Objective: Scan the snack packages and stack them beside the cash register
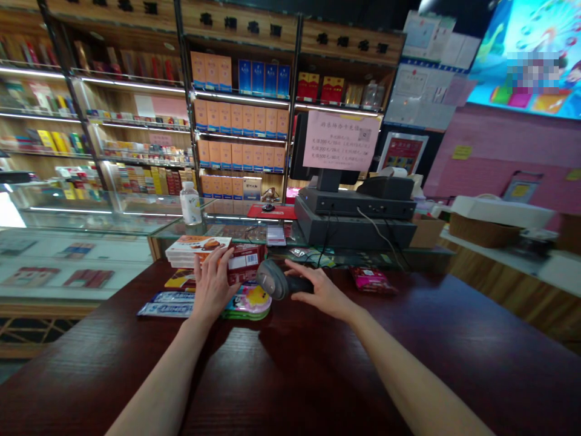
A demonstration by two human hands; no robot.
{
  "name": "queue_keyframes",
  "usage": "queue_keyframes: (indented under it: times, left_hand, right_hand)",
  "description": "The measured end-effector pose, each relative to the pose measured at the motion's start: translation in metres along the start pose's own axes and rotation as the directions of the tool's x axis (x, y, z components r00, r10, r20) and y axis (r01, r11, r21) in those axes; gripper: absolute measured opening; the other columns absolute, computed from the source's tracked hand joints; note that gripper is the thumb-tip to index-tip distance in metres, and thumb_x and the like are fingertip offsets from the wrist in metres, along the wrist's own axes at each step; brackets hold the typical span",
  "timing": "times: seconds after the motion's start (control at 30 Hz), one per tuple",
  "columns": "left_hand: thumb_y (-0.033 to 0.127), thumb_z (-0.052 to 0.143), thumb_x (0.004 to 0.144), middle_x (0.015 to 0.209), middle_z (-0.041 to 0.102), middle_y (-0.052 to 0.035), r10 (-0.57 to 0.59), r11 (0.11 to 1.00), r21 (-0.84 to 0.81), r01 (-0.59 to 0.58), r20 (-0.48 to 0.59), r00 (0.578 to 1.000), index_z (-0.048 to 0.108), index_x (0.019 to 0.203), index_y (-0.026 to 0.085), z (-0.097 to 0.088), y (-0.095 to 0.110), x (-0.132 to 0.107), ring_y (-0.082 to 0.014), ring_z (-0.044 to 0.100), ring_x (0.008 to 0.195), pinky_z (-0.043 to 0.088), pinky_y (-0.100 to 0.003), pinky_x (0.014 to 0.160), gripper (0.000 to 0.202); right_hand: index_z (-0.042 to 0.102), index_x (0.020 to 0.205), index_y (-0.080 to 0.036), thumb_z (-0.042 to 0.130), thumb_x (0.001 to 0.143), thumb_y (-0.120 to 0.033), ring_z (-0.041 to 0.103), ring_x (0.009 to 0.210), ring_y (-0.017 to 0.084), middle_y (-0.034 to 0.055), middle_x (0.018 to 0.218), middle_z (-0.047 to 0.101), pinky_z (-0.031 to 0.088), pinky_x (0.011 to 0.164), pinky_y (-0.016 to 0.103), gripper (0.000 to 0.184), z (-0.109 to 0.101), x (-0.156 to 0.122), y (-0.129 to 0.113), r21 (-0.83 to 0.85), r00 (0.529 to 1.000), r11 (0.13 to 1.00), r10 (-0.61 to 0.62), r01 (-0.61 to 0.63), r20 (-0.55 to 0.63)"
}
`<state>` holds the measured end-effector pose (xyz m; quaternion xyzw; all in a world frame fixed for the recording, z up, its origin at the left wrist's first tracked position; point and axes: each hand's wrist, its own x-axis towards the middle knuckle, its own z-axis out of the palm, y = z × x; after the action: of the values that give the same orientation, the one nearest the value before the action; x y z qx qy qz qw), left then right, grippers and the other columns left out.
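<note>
Table: we see dark, glossy wood on the table (318, 375), with both forearms reaching across it.
Blue packs: two long blue packs (167, 304) lie to the left of our left hand (213, 287), their long axes running left to right.
Bright pack: a pink and green pack (252, 300) lies below and right of that hand, partly covered by it.
Right hand: our right hand (324, 290) has its fingers clamped round the handle of the scanner (273, 280).
Scanner: its head points left, its long axis running roughly left to right from our right hand.
Left hand: our fingers lie slightly spread over the left part of the red box (247, 275), thumb apart at its near side; we cannot tell whether they squeeze it.
Red box: it sits between our hands, directly left of the scanner head and slightly beyond it; its white label (244, 260) faces us. Our left hand is nearer, touching it; its long axis seems to run left to right.
White boxes: a stack of white boxes (200, 245) stands just beyond our left fingers.
Red pouch: a red pouch (371, 280) lies right of our right hand, apart from it.
Behind: we face a monitor (299, 148), a bottle (190, 206) and lit shelves (240, 100).
</note>
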<state>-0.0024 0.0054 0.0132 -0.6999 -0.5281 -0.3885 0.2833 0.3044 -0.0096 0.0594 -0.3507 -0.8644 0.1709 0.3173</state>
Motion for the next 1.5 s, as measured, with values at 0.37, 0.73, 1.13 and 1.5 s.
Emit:
queue_keyframes:
  times: [0.37, 0.73, 1.13, 1.5]
  left_hand:
    - [0.029, 0.070, 0.078, 0.145, 0.049, -0.0181, -0.013, 1.000, -0.017, 0.013, -0.003, 1.000, 0.033, 0.150, 0.018, 0.000, 0.003, 0.000, -0.0342, 0.042, 0.139, 0.009, -0.056, 0.125, 0.082]
    - [0.030, 0.072, 0.077, 0.146, 0.047, -0.0168, -0.003, 0.999, -0.036, 0.003, 0.009, 1.000, 0.031, 0.152, 0.020, -0.001, 0.007, 0.001, -0.0341, 0.042, 0.139, 0.011, -0.056, 0.124, 0.085]
    - [0.028, 0.071, 0.079, 0.144, 0.050, -0.0150, 0.117, 0.990, -0.077, -0.115, 0.015, 0.993, 0.029, 0.152, 0.022, -0.001, 0.022, 0.005, -0.0325, 0.044, 0.138, 0.011, -0.057, 0.124, 0.085]
    - [0.027, 0.070, 0.079, 0.143, 0.052, -0.0159, 0.150, 0.985, -0.085, -0.149, 0.010, 0.989, 0.031, 0.151, 0.021, -0.003, 0.028, 0.015, -0.0330, 0.044, 0.138, 0.011, -0.059, 0.124, 0.082]
  right_hand:
    - [0.031, 0.155, -0.038, 0.068, 0.089, -0.034, 0.057, 0.123, 0.025, 0.0036, 0.140, 0.062, 0.033, 0.105, 0.041, 0.075, 0.025, -0.037, 0.045, -0.118, 0.991, 0.985, 0.130, -0.125, 0.037]
    - [0.035, 0.153, -0.035, 0.067, 0.089, -0.028, 0.057, 0.116, 0.024, 0.0046, 0.134, 0.065, 0.033, 0.100, 0.039, 0.072, 0.031, -0.049, 0.051, -0.226, 0.985, 0.961, 0.171, -0.159, 0.036]
    - [0.047, 0.148, -0.030, 0.064, 0.091, -0.041, 0.057, 0.122, 0.026, 0.0076, 0.134, 0.066, 0.034, 0.108, 0.046, 0.061, 0.022, -0.045, 0.039, -0.203, 0.990, 0.969, 0.140, -0.139, -0.012]
    - [0.062, 0.131, -0.024, 0.064, 0.088, -0.032, 0.069, 0.110, 0.024, 0.0077, 0.119, 0.074, 0.049, 0.100, 0.042, 0.044, 0.020, 0.012, 0.029, 0.311, 0.935, 0.933, 0.261, -0.181, -0.240]
